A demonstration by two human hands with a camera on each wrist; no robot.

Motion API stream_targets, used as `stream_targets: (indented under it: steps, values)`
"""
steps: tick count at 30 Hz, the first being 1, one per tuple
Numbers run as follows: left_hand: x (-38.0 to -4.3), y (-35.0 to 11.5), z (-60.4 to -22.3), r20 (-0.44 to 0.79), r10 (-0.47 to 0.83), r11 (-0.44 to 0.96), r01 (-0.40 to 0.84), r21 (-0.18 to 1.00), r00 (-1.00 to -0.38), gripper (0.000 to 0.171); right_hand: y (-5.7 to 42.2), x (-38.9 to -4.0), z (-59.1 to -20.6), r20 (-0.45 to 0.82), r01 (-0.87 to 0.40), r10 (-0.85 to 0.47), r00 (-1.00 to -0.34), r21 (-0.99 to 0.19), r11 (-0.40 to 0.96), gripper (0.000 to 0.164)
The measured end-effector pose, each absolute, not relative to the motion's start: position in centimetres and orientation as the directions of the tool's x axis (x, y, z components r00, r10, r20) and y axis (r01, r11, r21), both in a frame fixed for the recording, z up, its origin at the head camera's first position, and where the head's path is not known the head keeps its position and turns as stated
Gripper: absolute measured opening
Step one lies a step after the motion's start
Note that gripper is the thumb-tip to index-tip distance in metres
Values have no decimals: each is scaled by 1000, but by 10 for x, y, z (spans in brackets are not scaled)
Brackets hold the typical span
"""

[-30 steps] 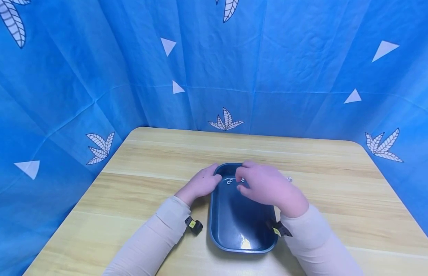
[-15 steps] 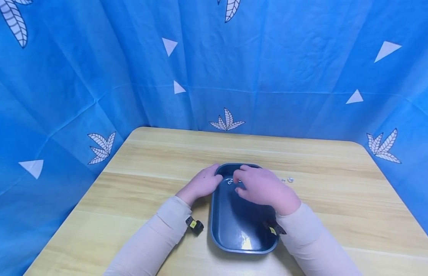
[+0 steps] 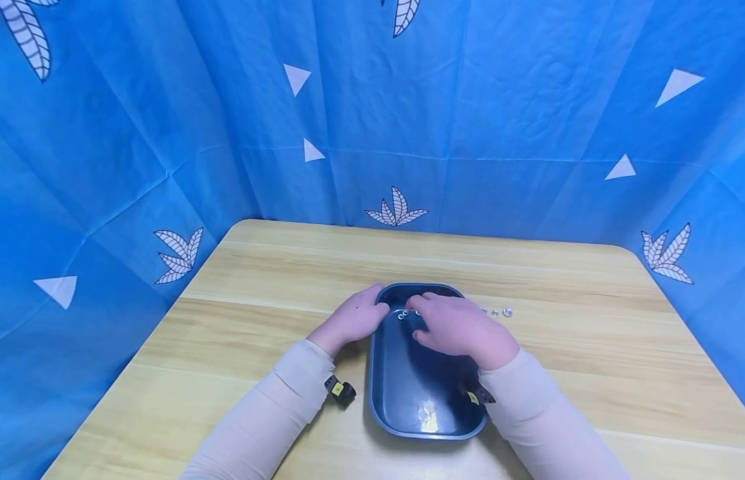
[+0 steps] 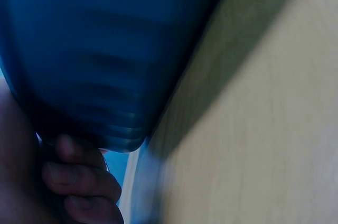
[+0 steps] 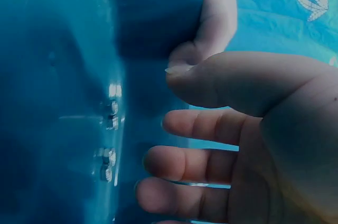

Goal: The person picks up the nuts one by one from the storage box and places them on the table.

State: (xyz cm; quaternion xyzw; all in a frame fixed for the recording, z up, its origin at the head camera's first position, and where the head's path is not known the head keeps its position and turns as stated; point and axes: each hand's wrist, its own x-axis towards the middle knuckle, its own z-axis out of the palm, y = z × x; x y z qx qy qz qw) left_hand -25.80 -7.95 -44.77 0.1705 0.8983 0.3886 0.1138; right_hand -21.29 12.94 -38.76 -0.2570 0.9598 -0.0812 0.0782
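My left hand point(image 3: 351, 320) grips the far left corner of a dark blue rectangular tray point(image 3: 402, 380), thumb over the rim. In the left wrist view its curled fingers point(image 4: 82, 182) sit against the tray's outer wall. Over the far part of the tray hovers my right hand point(image 3: 462, 330), its fingers pointing down. The right wrist view has its thumb and fingers point(image 5: 185, 163) apart, with nothing seen between them. Several small ring-shaped metal nuts point(image 5: 109, 156) lie on the tray floor along the far wall, right below the fingertips.
Right of the tray, a few similar small shiny pieces point(image 3: 507, 312) lie in a row on the wooden table point(image 3: 588, 347). Blue curtain point(image 3: 498, 120) with leaf prints hangs behind and to the left. A dark strap camera point(image 3: 342, 392) sits at each wrist.
My right hand has shifted a little to the left over the tray, uncovering more small pieces on the table. My left hand keeps its grip on the rim.
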Motion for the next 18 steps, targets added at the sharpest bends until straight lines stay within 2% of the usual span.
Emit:
stream_targets:
  steps: [6, 18]
  values:
    - [-258, -79, -446, -55, 399, 648, 240, 723, -915, 25, 130, -216, -392, -114, -475, -502, -858, -200, 857, 49]
    - [-256, -79, -447, -87, 394, 634, 202, 746, -915, 29, 131, -219, -399, -179, -445, -483, -857, -215, 869, 54]
